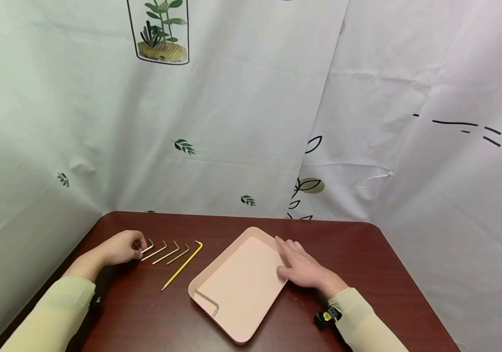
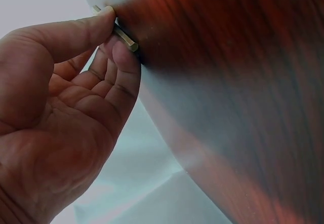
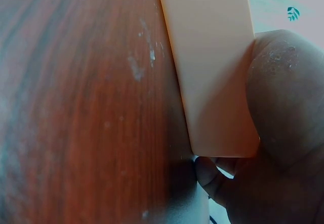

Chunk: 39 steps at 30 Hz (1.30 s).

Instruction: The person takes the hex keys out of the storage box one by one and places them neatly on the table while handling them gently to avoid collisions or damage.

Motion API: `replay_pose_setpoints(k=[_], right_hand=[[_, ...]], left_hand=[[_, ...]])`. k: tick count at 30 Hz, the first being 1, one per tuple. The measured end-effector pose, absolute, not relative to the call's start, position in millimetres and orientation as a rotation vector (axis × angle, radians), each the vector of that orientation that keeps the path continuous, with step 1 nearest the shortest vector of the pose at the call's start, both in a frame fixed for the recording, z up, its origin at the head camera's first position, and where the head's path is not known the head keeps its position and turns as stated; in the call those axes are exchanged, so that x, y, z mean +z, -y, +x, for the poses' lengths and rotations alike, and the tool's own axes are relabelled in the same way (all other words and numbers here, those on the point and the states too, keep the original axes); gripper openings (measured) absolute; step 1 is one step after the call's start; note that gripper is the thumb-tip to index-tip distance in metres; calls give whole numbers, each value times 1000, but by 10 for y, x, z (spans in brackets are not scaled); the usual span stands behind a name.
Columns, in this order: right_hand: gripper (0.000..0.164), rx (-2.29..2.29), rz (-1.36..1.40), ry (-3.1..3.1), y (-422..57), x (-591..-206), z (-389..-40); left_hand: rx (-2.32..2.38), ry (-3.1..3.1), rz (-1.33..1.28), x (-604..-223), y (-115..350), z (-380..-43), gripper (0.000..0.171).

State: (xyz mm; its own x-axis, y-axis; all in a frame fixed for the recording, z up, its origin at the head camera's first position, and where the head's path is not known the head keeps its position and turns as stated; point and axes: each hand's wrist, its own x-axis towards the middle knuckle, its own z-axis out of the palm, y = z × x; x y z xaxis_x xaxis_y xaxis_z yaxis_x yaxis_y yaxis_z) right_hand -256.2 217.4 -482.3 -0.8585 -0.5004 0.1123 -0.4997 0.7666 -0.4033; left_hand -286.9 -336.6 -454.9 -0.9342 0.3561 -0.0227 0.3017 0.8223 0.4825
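My left hand point(image 1: 121, 247) pinches a brass-coloured hex key point(image 2: 126, 37) between thumb and fingertips, at the left end of a row on the table. To its right lie three similar hex keys point(image 1: 166, 256) and a longer yellow hex key point(image 1: 182, 266). A pink tray point(image 1: 273, 298) sits right of the row, turned at an angle. Inside its near left end lies another hex key point(image 1: 207, 298). My right hand point(image 1: 301, 266) holds the tray's far right corner, thumb over the rim; the right wrist view shows the tray's outer wall point(image 3: 212, 72) beside the thumb.
The dark red wooden table point(image 1: 145, 318) has rounded far corners. White printed cloth point(image 1: 233, 122) hangs behind it and on both sides. A small black device point(image 1: 323, 318) is on the right wrist.
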Motion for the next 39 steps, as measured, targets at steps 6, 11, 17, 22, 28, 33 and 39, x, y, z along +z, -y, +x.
replay_pose_setpoints(k=[6, 11, 17, 22, 28, 33, 39], right_hand=[[90, -674, -846, -2962, -2179, -4832, -2571], [90, -672, -852, -2960, -2176, -4841, -2572], [89, -683, -849, -2948, -2184, -4838, -2558], [88, -685, -839, -2944, -2176, -4840, -2557], [88, -680, -864, -2951, -2164, -4829, -2558], [88, -680, -882, -2969, -2168, -4818, -2560], [87, -685, -860, -2967, -2179, -4831, -2555]], left_hand=[[734, -2883, 526, -4537, 3361, -2875, 12], [730, -2884, 517, -4546, 3371, -2874, 11], [731, -2890, 505, -4564, 3371, -2872, 10], [723, -2897, 508, -4546, 3349, -2861, 9], [710, -2904, 496, -4509, 3345, -2844, 9], [716, -2903, 501, -4499, 3345, -2846, 9], [709, -2909, 492, -4503, 3341, -2845, 12]])
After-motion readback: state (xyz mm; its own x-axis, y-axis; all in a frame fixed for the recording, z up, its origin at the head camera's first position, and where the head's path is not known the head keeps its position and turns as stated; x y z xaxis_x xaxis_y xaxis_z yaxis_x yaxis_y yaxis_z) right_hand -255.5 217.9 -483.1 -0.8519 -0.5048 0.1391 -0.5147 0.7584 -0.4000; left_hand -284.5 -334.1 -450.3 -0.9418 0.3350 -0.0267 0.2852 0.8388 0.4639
